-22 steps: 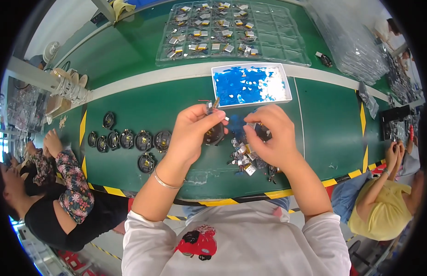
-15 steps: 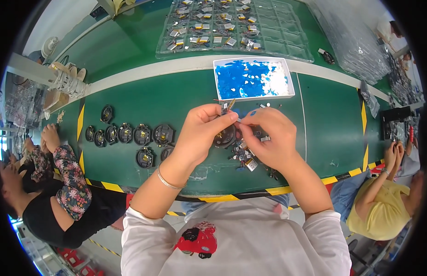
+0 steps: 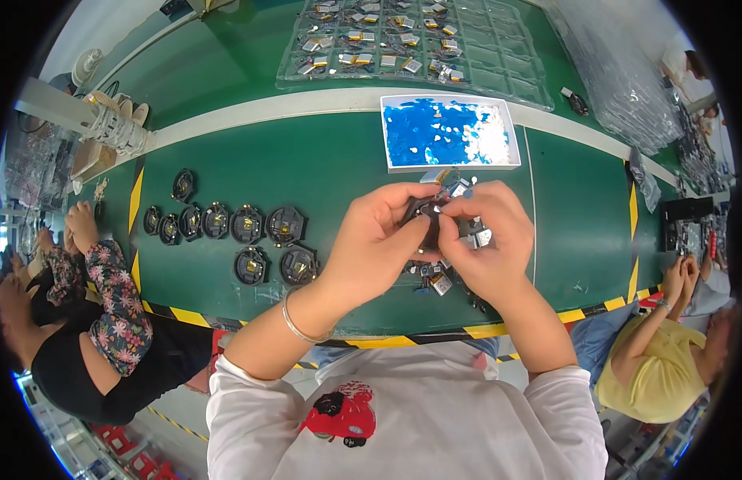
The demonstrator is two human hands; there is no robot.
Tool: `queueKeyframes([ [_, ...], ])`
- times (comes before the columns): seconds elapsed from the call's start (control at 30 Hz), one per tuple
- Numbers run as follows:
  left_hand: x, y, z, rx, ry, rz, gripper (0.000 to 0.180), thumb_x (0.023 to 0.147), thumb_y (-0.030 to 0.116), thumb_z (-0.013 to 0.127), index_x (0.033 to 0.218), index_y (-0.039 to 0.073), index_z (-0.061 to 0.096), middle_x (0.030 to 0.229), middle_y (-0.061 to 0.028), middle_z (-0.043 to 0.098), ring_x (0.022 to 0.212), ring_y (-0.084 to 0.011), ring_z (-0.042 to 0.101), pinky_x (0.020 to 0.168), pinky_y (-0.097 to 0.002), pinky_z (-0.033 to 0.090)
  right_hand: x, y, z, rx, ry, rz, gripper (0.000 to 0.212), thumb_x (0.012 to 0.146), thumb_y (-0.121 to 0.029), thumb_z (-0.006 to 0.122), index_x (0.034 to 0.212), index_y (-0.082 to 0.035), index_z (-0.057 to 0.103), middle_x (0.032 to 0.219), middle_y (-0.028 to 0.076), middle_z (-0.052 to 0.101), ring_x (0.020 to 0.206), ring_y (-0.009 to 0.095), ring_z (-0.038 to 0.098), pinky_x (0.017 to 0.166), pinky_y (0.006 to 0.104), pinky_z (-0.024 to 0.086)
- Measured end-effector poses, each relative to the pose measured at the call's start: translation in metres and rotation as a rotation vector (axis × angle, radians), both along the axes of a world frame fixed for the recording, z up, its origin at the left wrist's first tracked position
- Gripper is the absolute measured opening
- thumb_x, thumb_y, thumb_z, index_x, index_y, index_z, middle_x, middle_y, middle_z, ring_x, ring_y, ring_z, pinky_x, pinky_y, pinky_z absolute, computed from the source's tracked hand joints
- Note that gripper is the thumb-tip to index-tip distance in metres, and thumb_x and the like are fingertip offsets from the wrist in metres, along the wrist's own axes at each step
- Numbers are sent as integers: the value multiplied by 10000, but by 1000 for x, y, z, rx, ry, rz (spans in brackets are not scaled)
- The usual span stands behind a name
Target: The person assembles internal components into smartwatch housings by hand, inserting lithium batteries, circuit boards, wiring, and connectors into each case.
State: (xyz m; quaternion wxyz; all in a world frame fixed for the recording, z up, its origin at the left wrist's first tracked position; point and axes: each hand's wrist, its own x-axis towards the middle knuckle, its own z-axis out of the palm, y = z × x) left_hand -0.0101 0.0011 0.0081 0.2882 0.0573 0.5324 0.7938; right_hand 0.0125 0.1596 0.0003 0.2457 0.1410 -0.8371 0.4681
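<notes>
My left hand (image 3: 379, 240) is closed round a black round plastic housing (image 3: 424, 214), tilted up off the bench. Thumb and forefinger of my right hand (image 3: 492, 236) pinch together at the housing's right side, by a tiny white piece (image 3: 438, 210). Whether that piece sits between the fingertips or on the housing is hard to make out. Just beyond my fingers are a small silver battery (image 3: 459, 190) and thin wires, partly hidden. Under and beside my right hand lies a pile of small electronic parts (image 3: 440, 283).
Several black housings (image 3: 285, 226) stand on the green bench to my left. A white box (image 3: 451, 168) with blue and white bits lies ahead, before a clear compartment tray (image 3: 371, 78) of batteries. Co-workers sit left, a floral sleeve (image 3: 119, 300), and right, a yellow shirt (image 3: 647, 360).
My hands held a small wired part up over a housing on the bench. Now my left hand has the housing lifted, and my right fingertips work against it. The view has shifted slightly.
</notes>
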Motion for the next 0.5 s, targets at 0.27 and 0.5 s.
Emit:
queueKeyframes([
  [0.27, 6, 1, -4, 92, 102, 87, 294, 883, -34, 459, 1172, -8, 506, 1139, -126, 567, 985, -183, 592, 737, -308, 573, -3, -4, -1, 166, 209, -43, 170, 617, 44, 682, 758, -17, 610, 729, 100, 567, 633, 213, 546, 543, 276, 430],
  [0.5, -7, -7, -6, 4, -42, 62, 164, 885, 32, 505, 1032, 5, 571, 936, -112, 653, 711, -167, 653, 511, -237, 531, 0, -2, 0, -107, 34, 71, 110, 670, 32, 652, 733, -16, 576, 720, 93, 555, 651, 205, 539, 572, 288, 431],
])
